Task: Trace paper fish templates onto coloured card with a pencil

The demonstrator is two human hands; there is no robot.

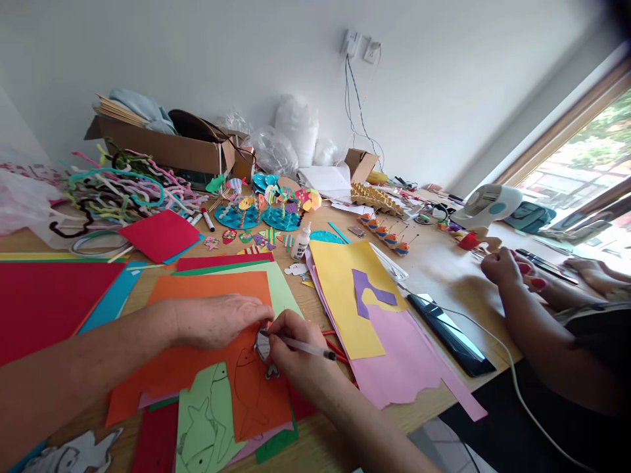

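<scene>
My left hand lies palm down on an orange paper sheet, fingers pressed on a small grey fish-shaped template. My right hand grips a pencil, its tip at the template's edge. A fish outline is drawn on the orange sheet below the template. A light green sheet with drawn fish lies in front of it.
Coloured paper sheets cover the wooden table: red at left, yellow, purple and pink at right. Glue bottle, paper fish crafts, pipe cleaners and cardboard boxes stand behind. Another person's hands work at right, near a black device with a cable.
</scene>
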